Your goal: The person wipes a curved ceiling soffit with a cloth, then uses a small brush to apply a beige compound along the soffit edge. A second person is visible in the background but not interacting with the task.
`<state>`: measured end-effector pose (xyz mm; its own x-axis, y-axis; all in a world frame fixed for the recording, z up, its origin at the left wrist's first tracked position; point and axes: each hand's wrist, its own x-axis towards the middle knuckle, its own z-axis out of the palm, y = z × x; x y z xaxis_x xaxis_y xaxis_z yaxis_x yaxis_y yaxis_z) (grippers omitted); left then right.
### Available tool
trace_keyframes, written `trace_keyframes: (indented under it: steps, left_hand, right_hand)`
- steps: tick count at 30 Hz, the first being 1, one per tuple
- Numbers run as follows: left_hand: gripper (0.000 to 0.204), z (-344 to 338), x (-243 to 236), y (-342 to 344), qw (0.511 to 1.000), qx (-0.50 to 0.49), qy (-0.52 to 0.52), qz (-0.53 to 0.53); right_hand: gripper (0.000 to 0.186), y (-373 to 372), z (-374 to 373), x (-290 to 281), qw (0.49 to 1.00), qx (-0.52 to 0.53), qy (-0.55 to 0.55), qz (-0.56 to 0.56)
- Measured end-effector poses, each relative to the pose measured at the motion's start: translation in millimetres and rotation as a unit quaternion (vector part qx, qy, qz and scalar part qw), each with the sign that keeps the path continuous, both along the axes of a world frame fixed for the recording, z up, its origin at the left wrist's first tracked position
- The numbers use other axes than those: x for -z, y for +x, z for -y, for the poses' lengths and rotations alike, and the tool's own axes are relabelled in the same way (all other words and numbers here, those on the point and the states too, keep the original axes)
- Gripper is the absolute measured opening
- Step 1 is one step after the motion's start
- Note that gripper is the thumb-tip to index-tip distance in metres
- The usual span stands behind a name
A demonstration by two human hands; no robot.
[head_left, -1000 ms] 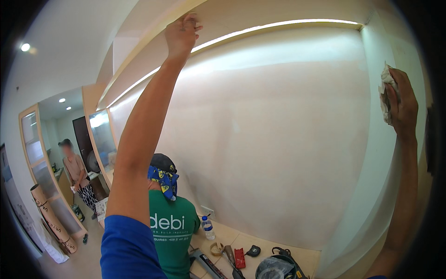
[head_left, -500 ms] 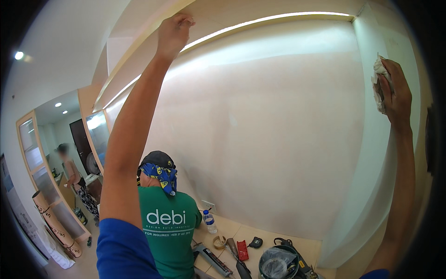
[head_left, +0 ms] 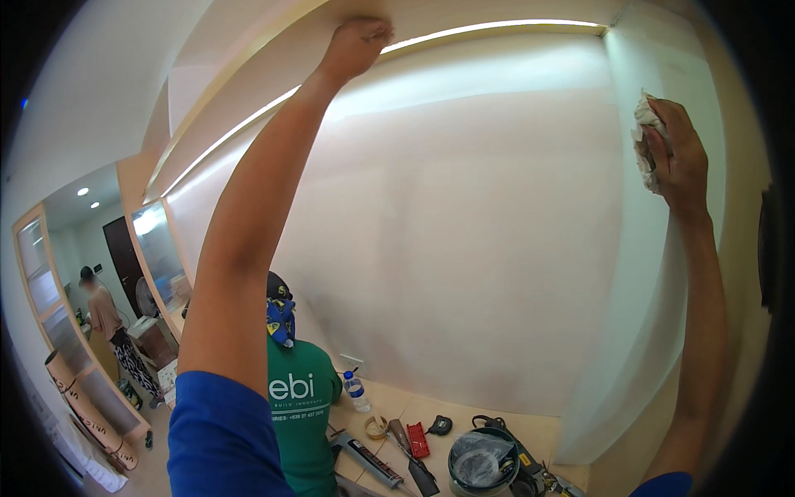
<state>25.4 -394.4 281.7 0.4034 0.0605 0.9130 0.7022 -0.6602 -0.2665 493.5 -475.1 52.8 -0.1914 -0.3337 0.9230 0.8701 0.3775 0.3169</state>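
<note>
Left hand (head_left: pixel 363 41): raised high on a steep forearm, wrist bent over to the right, fingers curled in; how tightly they close, and whether on anything, I cannot tell.
Right hand (head_left: pixel 683 157): raised on a nearly upright forearm, fingers bent leftward and closed, thumb opposed, firmly around a wad.
Crumpled cloth (head_left: pixel 646 157): off-white, in the right hand's grip, bulging out on its left side, in front of the pale side wall (head_left: pixel 633 273).
Light strip (head_left: pixel 497 29): just beside the left hand, running on rightward from it toward the corner.
Green shirt (head_left: pixel 305 418): worn by a co-worker well below the left hand; white lettering across the back, partly hidden by the left upper arm.
Brown roll (head_left: pixel 87 410): low and far to the left of both hands, marked with dark writing.
Bottle (head_left: pixel 356 392): below the left hand, with a blue label.
Sealant gun (head_left: pixel 368 462): below the bottle; print on its tube too small to read.
Left hand's shift: farther right along the strip, nearer the corner, than half a second ago.
Right hand's shift: little, measured against the corner; the cloth is gripped as before.
Shirt's shift: more of its lettering is covered than half a second ago.
</note>
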Motion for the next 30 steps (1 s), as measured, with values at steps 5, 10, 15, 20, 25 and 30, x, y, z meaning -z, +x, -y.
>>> trace_keyframes:
  steps: [5,10,15,20,25,30]
  left_hand:
    - [0.032,-36,-4,-17,0.988,-0.045,-0.126,0.075]
    - [0.034,-55,-6,-17,0.985,-0.077,-0.137,0.069]
    - [0.031,-18,-18,-100,0.997,-0.067,0.023,0.033]
    - [0.019,74,61,-63,0.939,0.296,0.027,0.174]
    - [0.029,101,205,-18,0.869,0.450,0.030,0.204]
    - [0.038,50,400,67,0.836,0.381,-0.376,0.124]
  right_hand:
    - [0.030,-3,-3,2,1.000,-0.009,0.015,-0.003]
    - [0.029,-3,1,3,1.000,0.004,0.021,-0.008]
    - [0.029,-16,-13,-12,0.999,-0.032,0.029,0.004]
    - [0.028,7,0,9,0.999,0.023,0.023,-0.022]
    - [0.032,0,-4,7,0.997,-0.019,-0.018,-0.066]
    - [0.049,-96,23,117,0.893,-0.222,-0.323,-0.221]
